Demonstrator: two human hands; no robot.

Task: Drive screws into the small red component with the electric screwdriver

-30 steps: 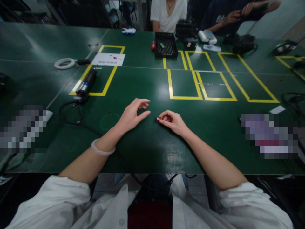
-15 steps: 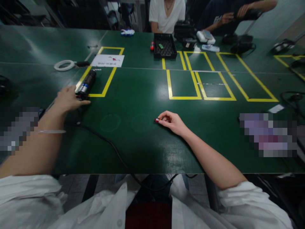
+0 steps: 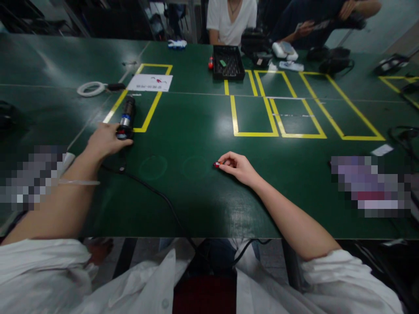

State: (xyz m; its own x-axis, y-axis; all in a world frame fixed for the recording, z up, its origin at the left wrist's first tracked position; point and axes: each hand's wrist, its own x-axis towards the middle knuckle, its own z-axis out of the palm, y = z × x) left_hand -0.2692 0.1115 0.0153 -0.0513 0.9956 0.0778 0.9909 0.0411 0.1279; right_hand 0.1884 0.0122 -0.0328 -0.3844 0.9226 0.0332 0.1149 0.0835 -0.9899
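Note:
At the left, my left hand [image 3: 109,139] is closed around the near end of a black cylindrical tool [image 3: 127,114] with a silver and blue band. It looks like a small heat gun, but I cannot be sure. The tool lies over the yellow taped frame, its far end pointing away from me. A black cord [image 3: 163,198] runs from near this hand to the table's front edge. In the middle, my right hand [image 3: 238,169] pinches a small red, white and orange piece [image 3: 217,165] against the green tabletop. The fingers hide part of this piece.
A white paper sheet [image 3: 150,82] and a white cable coil [image 3: 91,89] lie at the far left. A black tray [image 3: 228,77] stands at the back near a person in white [image 3: 231,19]. Yellow tape frames [image 3: 255,134] mark the right half. Blurred-out objects flank both arms.
My left hand and the black cylindrical tool have moved slightly right, and the tool now points more directly away from me. My right hand keeps its pinch on the small piece in the same place.

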